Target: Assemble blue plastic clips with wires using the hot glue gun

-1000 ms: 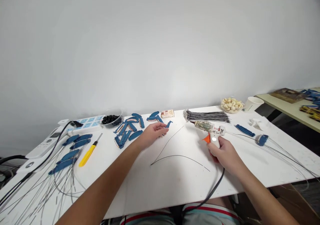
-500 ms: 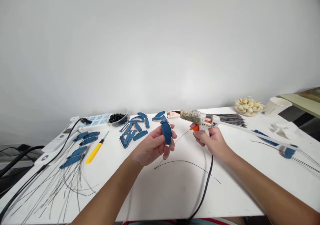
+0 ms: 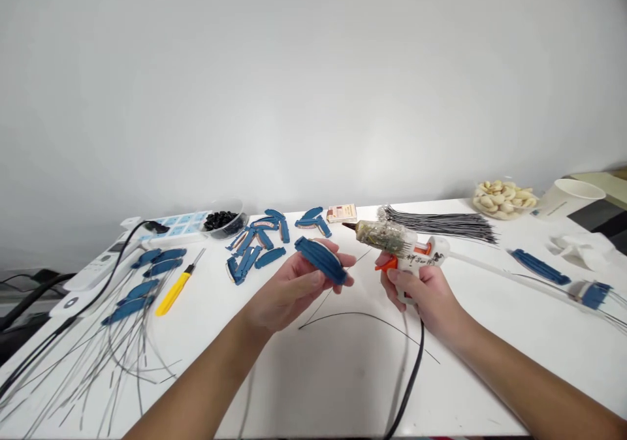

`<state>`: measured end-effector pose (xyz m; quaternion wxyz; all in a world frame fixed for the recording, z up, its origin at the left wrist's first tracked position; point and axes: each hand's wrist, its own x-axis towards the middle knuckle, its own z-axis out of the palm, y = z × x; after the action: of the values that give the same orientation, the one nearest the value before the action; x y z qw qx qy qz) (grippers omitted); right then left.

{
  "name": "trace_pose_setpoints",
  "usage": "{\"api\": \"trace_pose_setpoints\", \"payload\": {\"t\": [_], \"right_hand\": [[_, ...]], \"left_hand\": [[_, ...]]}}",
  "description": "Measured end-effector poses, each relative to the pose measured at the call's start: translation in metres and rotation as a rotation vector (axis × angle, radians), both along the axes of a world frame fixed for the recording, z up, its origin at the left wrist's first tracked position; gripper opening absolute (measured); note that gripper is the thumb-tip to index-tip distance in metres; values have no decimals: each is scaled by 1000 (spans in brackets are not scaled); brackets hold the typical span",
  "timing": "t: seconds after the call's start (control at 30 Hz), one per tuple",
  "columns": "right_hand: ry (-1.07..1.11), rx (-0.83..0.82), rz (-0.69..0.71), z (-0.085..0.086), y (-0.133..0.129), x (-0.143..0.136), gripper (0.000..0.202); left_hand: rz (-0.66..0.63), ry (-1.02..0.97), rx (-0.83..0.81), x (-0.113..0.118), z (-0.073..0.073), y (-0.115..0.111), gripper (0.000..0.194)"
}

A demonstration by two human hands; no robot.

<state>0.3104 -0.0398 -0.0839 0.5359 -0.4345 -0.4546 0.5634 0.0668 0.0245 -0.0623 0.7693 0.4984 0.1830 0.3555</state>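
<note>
My left hand (image 3: 289, 290) holds a curved blue piece (image 3: 321, 260) between thumb and fingers, lifted above the white table (image 3: 490, 335). My right hand (image 3: 416, 293) grips a white hot glue gun (image 3: 401, 247) with an orange trigger. Its nozzle points left, a short gap from the blue piece. The gun's black cord (image 3: 409, 381) hangs down toward me. Two thin dark wires (image 3: 362, 316) lie on the table under my hands.
A pile of blue pieces (image 3: 259, 244) and a bowl of black bits (image 3: 223, 221) sit at the back. A yellow screwdriver (image 3: 174, 290), wired blue pieces (image 3: 142, 283) and a power strip (image 3: 98, 270) lie left. A bundle of black wires (image 3: 441, 223), shells (image 3: 504, 197) and a paper cup (image 3: 571, 197) are right.
My left hand picked a blue piece off the table and raised it. My right hand lifted the glue gun from the table and brought its nozzle close to the piece.
</note>
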Motion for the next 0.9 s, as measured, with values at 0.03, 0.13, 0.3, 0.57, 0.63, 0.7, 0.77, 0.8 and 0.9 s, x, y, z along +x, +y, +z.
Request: {"api": "trace_pose_setpoints", "payload": {"t": [0.03,0.13,0.3,0.57,0.63,0.7,0.77,0.8,0.9], "right_hand": [[-3,-2,-8,1,-1,0,27],[-44,2,-29,3,-1,2,34],[-68,27,-13,4,-1,3,34],[-65,-3,-34,8,-4,-2,35],[-69,-8,-10,8,-3,-1,34],[-83,-7,26,6,-3,1,34],[-107,-14,74,6,-3,4,35],[-121,-22,100,6,-4,5,35],[-171,-56,171,8,-6,6,33]], "left_hand": [[13,25,34,1,1,-1,36],[11,82,121,6,2,-3,28],[-1,147,179,11,-1,-7,24],[202,384,422,13,2,-14,21],[233,407,467,15,1,-16,21],[311,411,503,17,-2,-16,22],[394,390,500,19,-7,-14,23],[423,369,472,19,-9,-12,24],[404,297,279,22,-10,-10,33]]}}
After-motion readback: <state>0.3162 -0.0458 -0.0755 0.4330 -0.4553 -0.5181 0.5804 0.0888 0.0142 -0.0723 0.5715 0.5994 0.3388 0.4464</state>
